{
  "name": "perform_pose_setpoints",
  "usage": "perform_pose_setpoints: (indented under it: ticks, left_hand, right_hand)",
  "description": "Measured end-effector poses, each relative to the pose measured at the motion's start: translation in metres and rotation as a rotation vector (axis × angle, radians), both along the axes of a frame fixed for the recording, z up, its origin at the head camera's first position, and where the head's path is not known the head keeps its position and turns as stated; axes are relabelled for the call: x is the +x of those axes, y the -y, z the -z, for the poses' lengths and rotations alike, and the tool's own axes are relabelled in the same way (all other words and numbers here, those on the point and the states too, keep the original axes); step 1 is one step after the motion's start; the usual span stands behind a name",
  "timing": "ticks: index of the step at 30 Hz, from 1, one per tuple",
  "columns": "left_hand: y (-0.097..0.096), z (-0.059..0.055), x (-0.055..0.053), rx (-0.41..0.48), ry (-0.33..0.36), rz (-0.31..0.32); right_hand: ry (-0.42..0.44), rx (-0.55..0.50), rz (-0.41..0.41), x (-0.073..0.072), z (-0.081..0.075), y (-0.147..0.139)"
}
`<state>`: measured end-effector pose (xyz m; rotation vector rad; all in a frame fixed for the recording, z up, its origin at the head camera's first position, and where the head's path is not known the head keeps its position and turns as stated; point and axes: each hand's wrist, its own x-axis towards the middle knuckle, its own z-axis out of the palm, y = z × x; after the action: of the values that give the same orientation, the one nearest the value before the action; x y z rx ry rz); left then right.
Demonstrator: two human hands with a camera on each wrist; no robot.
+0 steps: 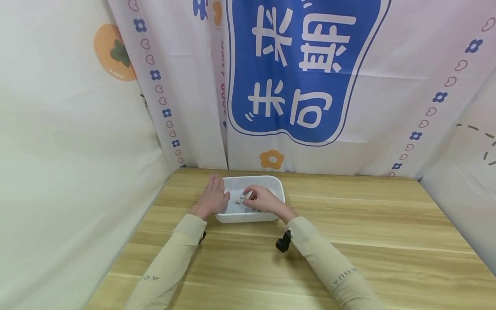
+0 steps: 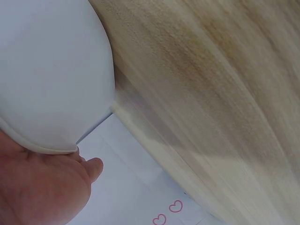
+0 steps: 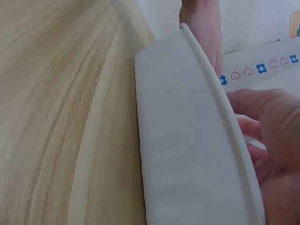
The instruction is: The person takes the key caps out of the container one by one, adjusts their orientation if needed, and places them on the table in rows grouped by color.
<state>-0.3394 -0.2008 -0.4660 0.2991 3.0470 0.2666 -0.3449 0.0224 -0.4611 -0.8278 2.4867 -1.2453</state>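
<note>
A white plastic tray (image 1: 248, 218) stands on the wooden table. My left hand (image 1: 211, 200) rests on its left rim, fingers straight and thumb reaching over the inside. The left wrist view shows that palm (image 2: 42, 187) against the rim. My right hand (image 1: 264, 200) reaches into the tray from the right, its thumb and forefinger pinching a small pale block-like piece (image 1: 245, 196). Another small pale piece (image 1: 237, 201) lies on the tray floor just left of those fingertips. In the right wrist view, the tray wall (image 3: 187, 126) hides the pieces and the right fingertips.
The wooden table (image 1: 372, 215) extends to both sides and in front of the tray. A printed cloth (image 1: 193, 142) hangs behind the table's back edge, and white cloth (image 1: 69, 172) hangs at the left. A small black device (image 1: 284, 241) sits at the right wrist.
</note>
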Motion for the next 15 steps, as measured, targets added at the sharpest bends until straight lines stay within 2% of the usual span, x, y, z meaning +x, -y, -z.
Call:
perform_pose_setpoints:
  ticks: [15]
  left_hand:
    - [0.001,0.001,0.001,-0.002,-0.028,0.016]
  right_hand:
    - [0.102,0.069,0.036,-0.011,0.007,0.022]
